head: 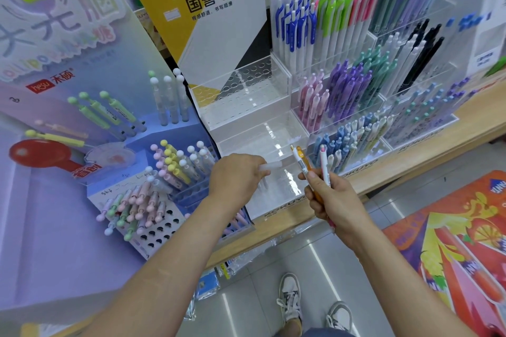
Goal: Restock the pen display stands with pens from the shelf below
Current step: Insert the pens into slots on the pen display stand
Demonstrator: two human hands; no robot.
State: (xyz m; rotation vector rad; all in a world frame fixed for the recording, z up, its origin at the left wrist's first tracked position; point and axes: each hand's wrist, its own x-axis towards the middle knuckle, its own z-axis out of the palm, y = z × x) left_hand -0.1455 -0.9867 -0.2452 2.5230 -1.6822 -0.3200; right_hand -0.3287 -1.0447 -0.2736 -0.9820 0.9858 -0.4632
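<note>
The left hand is pinching a white pen by one end, with its fingers pressed together on it. The pen is lying almost flat over the front row of the clear stand, which is sitting on the wooden shelf. The right hand is squeezing a small bunch of pens that are pointing up, one orange and the others white. This bunch is hanging just in front of the blue pens in the next stand
</note>
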